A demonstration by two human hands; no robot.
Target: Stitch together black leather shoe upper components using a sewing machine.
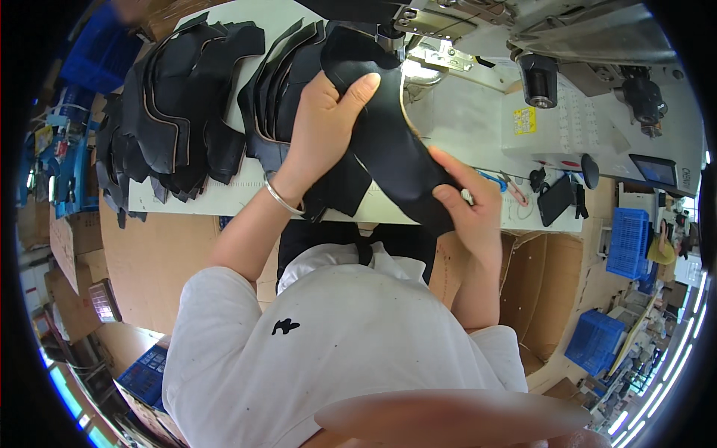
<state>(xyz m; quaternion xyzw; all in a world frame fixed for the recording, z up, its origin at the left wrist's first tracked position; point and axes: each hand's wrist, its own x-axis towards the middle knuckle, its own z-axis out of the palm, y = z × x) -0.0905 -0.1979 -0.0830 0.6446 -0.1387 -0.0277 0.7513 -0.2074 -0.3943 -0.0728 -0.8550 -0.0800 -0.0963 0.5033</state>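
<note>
A curved black leather piece (392,142) is held between my two hands, stretching from the sewing machine's needle area (396,51) down to the table's front edge. My left hand (328,116) grips its upper left side, thumb lying on top and the other fingers hidden. At the lower right end, my right hand (472,205) pinches the edge between thumb and fingers. Beside my left hand, a stack of similar black pieces (272,93) lies on the white table (231,196). More black pieces (168,112) are piled farther left.
To the right are scissors (517,192) and a small dark flat object (555,201). The sewing machine's arm (597,41) reaches across the upper right. An open cardboard box (549,299) stands below the table's right side. Blue crates (626,240) sit beyond it.
</note>
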